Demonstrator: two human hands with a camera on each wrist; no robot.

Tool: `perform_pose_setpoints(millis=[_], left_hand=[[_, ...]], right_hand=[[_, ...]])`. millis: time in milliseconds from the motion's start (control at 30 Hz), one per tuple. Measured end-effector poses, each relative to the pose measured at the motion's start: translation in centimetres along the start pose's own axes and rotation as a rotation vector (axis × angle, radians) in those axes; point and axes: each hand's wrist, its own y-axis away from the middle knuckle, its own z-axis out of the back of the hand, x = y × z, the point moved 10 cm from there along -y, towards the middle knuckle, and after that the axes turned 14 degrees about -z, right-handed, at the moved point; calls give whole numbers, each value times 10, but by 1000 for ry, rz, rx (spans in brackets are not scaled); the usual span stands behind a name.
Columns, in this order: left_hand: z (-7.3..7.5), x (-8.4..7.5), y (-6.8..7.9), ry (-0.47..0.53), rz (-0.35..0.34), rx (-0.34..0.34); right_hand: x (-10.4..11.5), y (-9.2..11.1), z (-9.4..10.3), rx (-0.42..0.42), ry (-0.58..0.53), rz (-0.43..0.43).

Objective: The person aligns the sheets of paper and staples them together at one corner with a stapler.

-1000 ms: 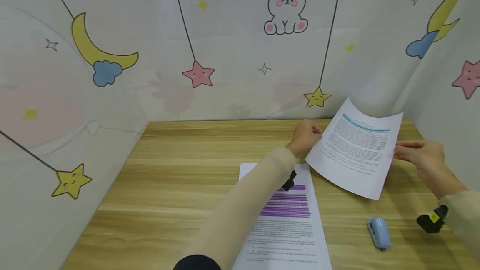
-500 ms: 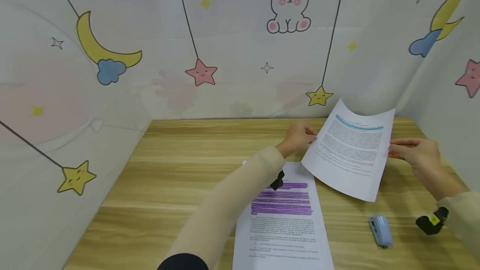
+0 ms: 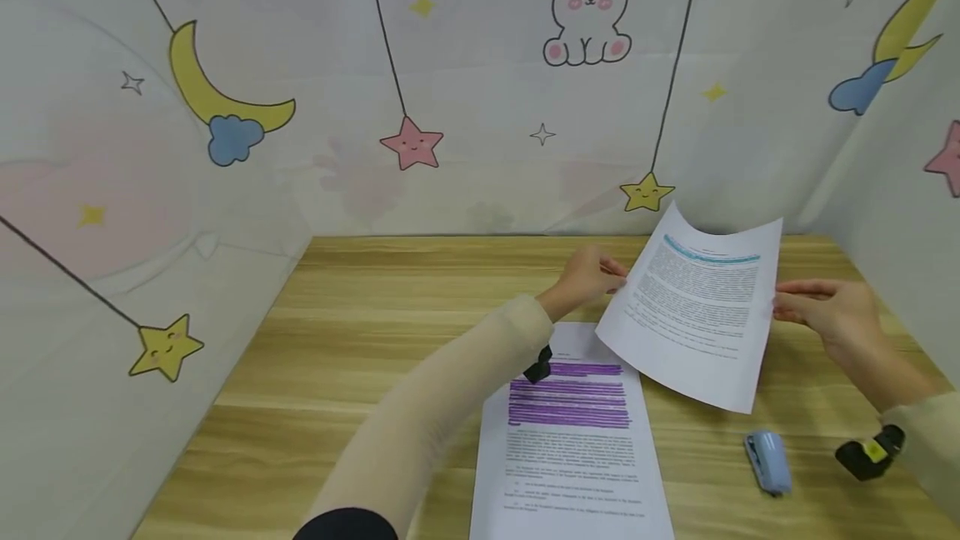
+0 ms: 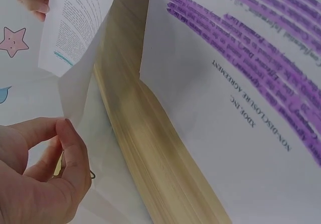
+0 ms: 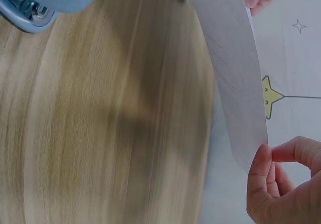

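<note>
Both hands hold up a printed sheet of paper (image 3: pixel 693 307) with a blue-highlighted line near its top. It bows between them, raised and tilted above the back right of the table. My left hand (image 3: pixel 587 277) pinches its left edge between thumb and fingers; my right hand (image 3: pixel 836 311) pinches the right edge. Below and to the left lies a second sheet (image 3: pixel 573 457) with purple-highlighted lines, headed "NON-DISCLOSURE AGREEMENT" in the left wrist view. The raised sheet's lower left corner overlaps its upper right corner in the head view. My left forearm hides part of the flat sheet.
A light blue stapler (image 3: pixel 768 462) lies on the wooden table (image 3: pixel 360 357), right of the flat sheet and in front of the raised one. A white cloth backdrop (image 3: pixel 480 90) printed with stars, moons and a rabbit rises behind the table and along its sides.
Both hands have carried the raised sheet a little to the left, its corner now overlapping the flat sheet. The head view has shifted slightly. The stapler stays in place.
</note>
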Motion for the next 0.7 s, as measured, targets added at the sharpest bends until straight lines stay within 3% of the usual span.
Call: perform_pose_setpoints(millis=[300,700], left_hand=[[9,-1,10,-25,8,14],[20,0,34,0,18,52]], right_hand=[[0,8,-9,44,-39,-7],[-4,23,-32,188,-252,0]])
